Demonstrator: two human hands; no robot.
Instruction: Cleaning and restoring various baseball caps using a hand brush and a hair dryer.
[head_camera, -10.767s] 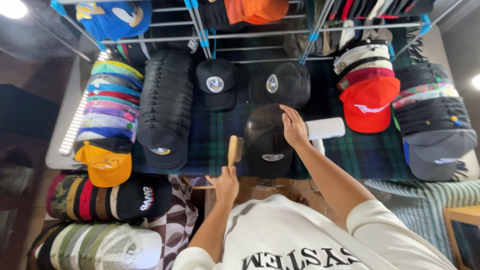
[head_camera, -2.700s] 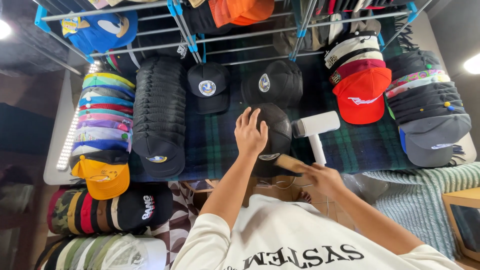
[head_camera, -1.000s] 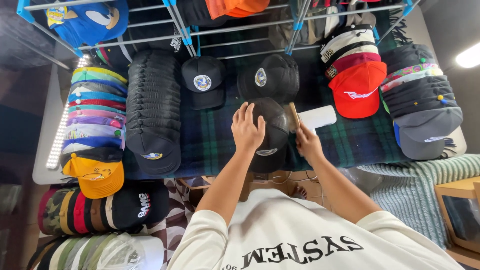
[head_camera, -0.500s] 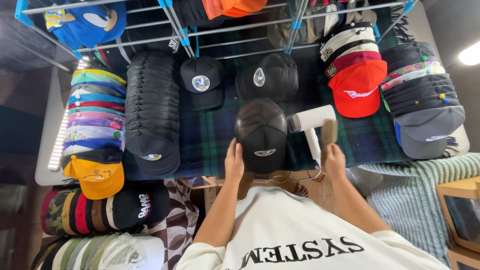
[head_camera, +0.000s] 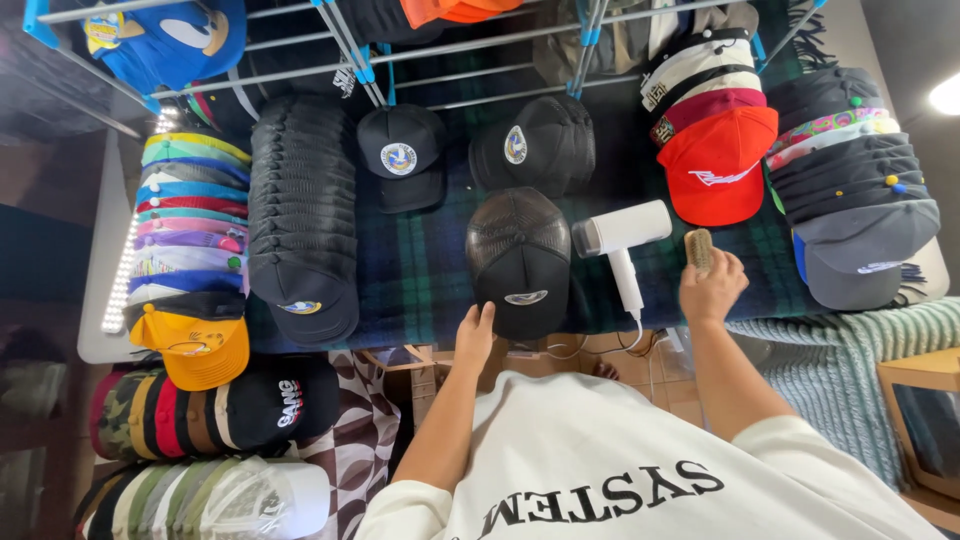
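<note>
Black cap (head_camera: 518, 260) now under left hand's (head_camera: 474, 338) flat fingertips only; right hand (head_camera: 712, 285), shifted rightward, gripping brush (head_camera: 698, 248).

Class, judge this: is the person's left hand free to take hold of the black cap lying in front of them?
Probably yes: the left hand is empty and already touches the brim of the black cap, with nothing between them.
</note>
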